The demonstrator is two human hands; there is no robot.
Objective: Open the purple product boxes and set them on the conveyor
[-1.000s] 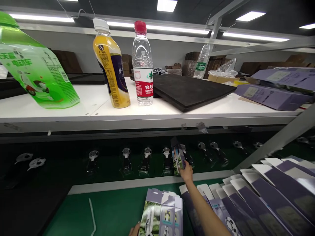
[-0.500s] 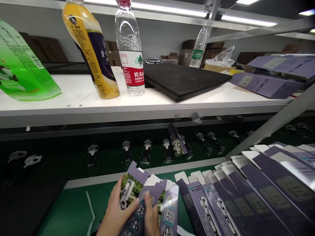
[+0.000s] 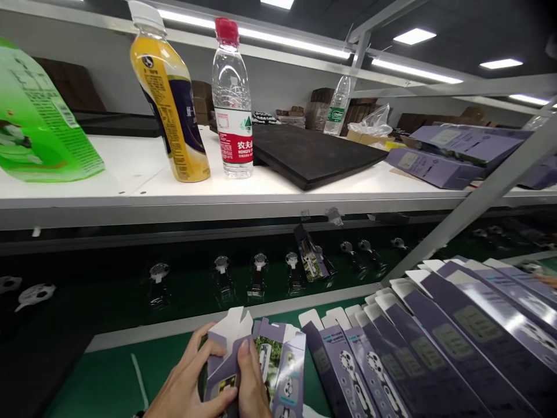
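Carton: the open purple carton (image 3: 221,363) sits between the two hands, flaps up above the fingers
Left hand (image 3: 189,377): fingers curled round its left side, thumb across the front
Right hand (image 3: 252,386): closed on its right side, thumb near the top edge
Beside the carton: flat boxes (image 3: 285,366), right, over the green surface (image 3: 104,377)

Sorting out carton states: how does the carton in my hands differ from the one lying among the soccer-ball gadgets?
Held carton: gripped by left hand and right hand; lying carton: untouched.
Held carton: white-faced flaps raised; lying carton: green photo panel showing.
Held carton is nearer the camera; lying carton is beyond the metal rail.
Both have purple print.
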